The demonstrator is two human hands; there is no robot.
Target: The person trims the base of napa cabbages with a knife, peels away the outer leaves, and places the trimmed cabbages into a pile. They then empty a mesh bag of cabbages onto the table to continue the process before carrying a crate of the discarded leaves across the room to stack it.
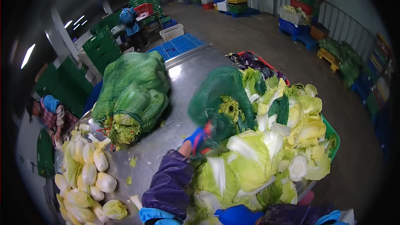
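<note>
My left hand (pixel 198 139), in a blue and red glove and smeared by motion, is closed on a green mesh bag (pixel 214 96). The bag is partly blurred and sags over the leaf heap, with some ragged leaves (pixel 230 108) showing at it. Low in the view, my right hand (pixel 239 215) in a blue glove is closed beside the cabbages; a thin object seems to stick out of it, too small to name. Large pale-green Chinese cabbages (pixel 246 152) lie right in front of me. Loose outer leaves (pixel 306 121) pile up on the right, over a green crate (pixel 332 136).
A full green mesh sack of cabbages (pixel 133 85) lies on the metal table (pixel 183 79). Trimmed cabbage hearts (pixel 89 173) are heaped at left. Beyond the leaves stands a red crate with purple leaves (pixel 252 62). Another person (pixel 56 114) works at far left, one more (pixel 132 23) farther back.
</note>
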